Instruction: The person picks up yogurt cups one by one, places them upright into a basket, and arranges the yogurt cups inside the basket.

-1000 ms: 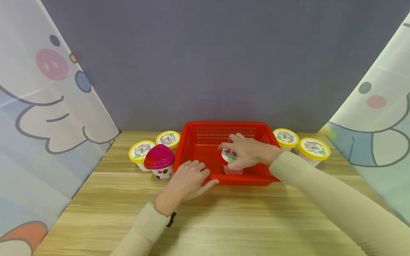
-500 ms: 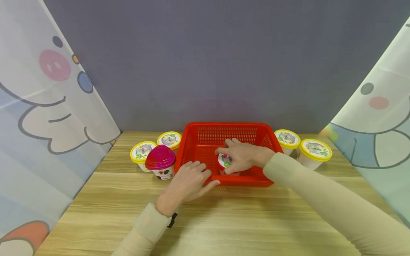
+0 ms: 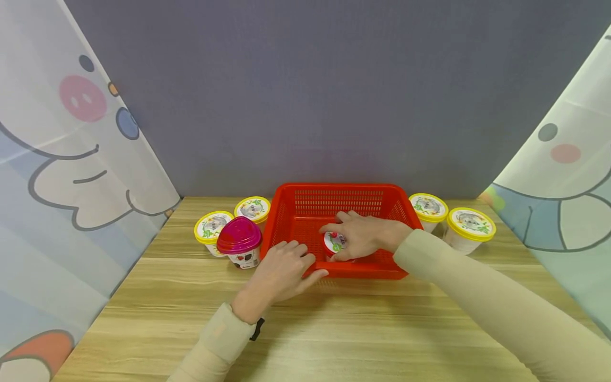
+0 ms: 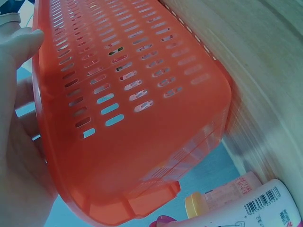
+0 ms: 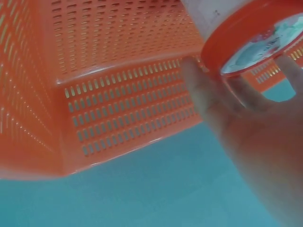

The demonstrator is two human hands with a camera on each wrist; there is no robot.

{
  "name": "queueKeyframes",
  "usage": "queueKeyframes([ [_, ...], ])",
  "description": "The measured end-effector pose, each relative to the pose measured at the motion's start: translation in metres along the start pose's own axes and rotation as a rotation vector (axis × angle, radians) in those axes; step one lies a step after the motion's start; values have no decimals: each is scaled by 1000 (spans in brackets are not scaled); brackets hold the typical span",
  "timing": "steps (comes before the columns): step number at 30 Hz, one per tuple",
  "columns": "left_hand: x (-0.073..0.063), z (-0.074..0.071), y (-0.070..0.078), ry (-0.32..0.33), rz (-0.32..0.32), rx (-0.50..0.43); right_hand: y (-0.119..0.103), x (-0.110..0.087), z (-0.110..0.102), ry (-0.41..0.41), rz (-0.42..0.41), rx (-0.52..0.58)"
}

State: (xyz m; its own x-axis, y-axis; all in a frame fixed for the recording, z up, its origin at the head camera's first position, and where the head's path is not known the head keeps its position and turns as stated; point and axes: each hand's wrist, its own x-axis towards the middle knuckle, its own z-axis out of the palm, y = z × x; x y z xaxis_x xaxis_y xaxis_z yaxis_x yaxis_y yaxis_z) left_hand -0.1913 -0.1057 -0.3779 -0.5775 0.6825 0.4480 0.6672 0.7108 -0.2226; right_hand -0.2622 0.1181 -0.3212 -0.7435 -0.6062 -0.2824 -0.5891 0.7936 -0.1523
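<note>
A red plastic basket (image 3: pixel 334 271) with slotted walls stands on the wooden table. Inside it, toward the front, is a small tub (image 3: pixel 334 242) with a red rim and a printed white lid. My right hand (image 3: pixel 361 236) grips this tub from above, fingers and thumb spread around its lid; the right wrist view shows the fingertips at the red lid (image 5: pixel 258 40). My left hand (image 3: pixel 281 267) holds the basket's front left corner, its fingers over the rim and the thumb along the front. In the left wrist view, the rim hides part of those fingers.
Left of the basket stand a tub with a magenta lid (image 3: pixel 239 234) and two yellow-lidded tubs (image 3: pixel 212 227) (image 3: pixel 253 208). To its right are two more yellow-lidded tubs (image 3: pixel 428 207) (image 3: pixel 470 223). A grey panel (image 3: pixel 305 95) rises behind the table.
My right hand has lowered the red-lidded tub deeper into the basket and shifted it slightly left. My left hand has stayed on the basket's corner.
</note>
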Motion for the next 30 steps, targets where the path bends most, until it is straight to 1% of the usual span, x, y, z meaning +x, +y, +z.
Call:
queueKeyframes([
  [5, 0, 0, 0, -6, -4, -9, -2, -7, -2, -16, 50, 39],
  [8, 1, 0, 0, -8, -7, -14, -1, -11, -3, -5, 67, 67],
  [10, 1, 0, 0, -6, -5, -15, 1, -14, -5, 12, 62, 81],
  [16, 0, 0, -1, 8, 2, -12, 9, -25, -8, 104, 30, 73],
  [23, -1, -1, -1, 9, 0, -17, 25, -37, -12, 215, 29, 124],
  [27, -1, -1, -2, 8, -1, -21, 38, -46, -13, 281, 61, 85],
  [30, -1, -1, -1, 9, -3, -24, 48, -54, -15, 314, 97, 79],
])
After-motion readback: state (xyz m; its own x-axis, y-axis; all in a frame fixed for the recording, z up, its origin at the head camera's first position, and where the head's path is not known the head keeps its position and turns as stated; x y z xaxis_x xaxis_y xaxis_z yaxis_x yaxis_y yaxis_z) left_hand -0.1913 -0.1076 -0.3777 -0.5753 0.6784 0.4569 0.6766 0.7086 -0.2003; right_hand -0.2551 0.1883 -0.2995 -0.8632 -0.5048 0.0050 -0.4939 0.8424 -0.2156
